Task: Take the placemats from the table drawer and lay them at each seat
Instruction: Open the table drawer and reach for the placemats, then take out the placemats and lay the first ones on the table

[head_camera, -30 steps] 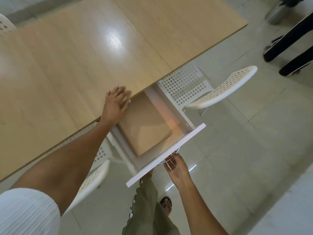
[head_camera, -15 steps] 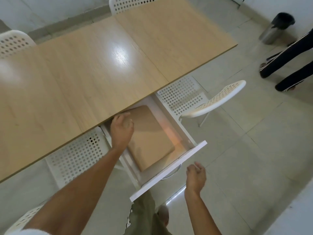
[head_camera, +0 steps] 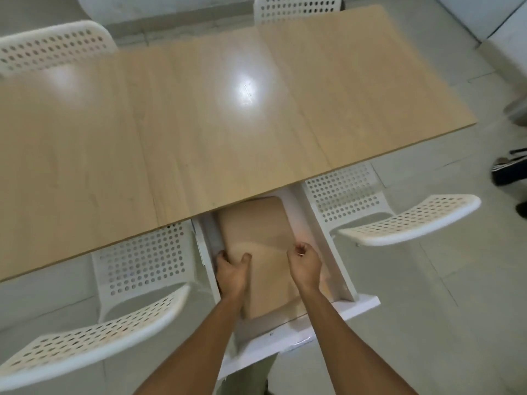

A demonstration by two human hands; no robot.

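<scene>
A: What had moved since half a second before?

B: The right hand (head_camera: 304,263) had left the drawer (head_camera: 368,305) front and come in over the mats (head_camera: 256,223). The left hand (head_camera: 232,270) had slid down to the pile's left edge. The view had swung too, squaring up on the table (head_camera: 199,138).

A: And how were the hands?

B: The left gripped the mats' left edge, thumb on top, fingers tucked down beside the drawer wall. The right was curled over the pile's right side; whether it had actually caught an edge, I couldn't tell.

A: Where were the mats?

B: Lying in the drawer as a tan pile, the far end just at the table's edge. How many, I couldn't count.

A: So how far along was the job?

B: Barely started, I'd judge. The drawer was pulled out, so that part was done. No mat lay on the tabletop. Four chairs showed: two (head_camera: 137,280) (head_camera: 379,212) on the near side, two (head_camera: 54,44) (head_camera: 296,8) across. Lifting the pile out and laying a mat at each seat was all left to do.
</scene>
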